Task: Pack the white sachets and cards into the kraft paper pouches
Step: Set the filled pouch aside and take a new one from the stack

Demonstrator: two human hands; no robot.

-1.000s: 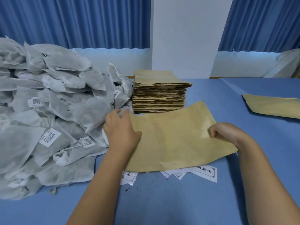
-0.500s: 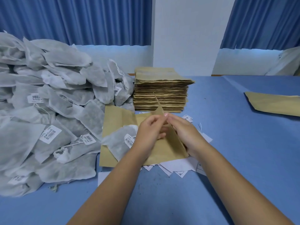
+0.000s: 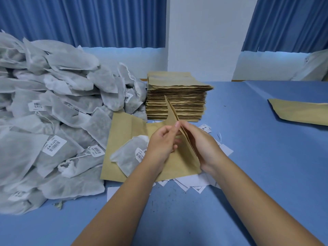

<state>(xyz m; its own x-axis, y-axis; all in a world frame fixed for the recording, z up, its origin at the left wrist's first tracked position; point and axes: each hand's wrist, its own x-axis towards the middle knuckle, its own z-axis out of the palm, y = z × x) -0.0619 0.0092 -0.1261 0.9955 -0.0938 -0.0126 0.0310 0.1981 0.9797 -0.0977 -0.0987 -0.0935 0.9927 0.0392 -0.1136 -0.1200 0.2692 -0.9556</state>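
A kraft paper pouch [image 3: 124, 132] lies on the blue table in front of me, its right part lifted on edge into a pointed flap [image 3: 173, 112]. My left hand [image 3: 162, 141] and my right hand [image 3: 204, 144] pinch that raised flap between them. One white sachet [image 3: 129, 157] with a barcode label lies on the flat left part of the pouch, beside my left wrist. White cards [image 3: 190, 182] lie spread under the pouch's near and right edges.
A big heap of white sachets [image 3: 53, 112] fills the left side. A stack of kraft pouches [image 3: 177, 96] stands just behind my hands. Another kraft pouch [image 3: 300, 112] lies at the far right. A white wall and blue curtains close the back.
One second ago the pouch lay flat with my hands at its two ends. Its right side has since been lifted on edge, both hands met at the middle, and a sachet now lies on it.
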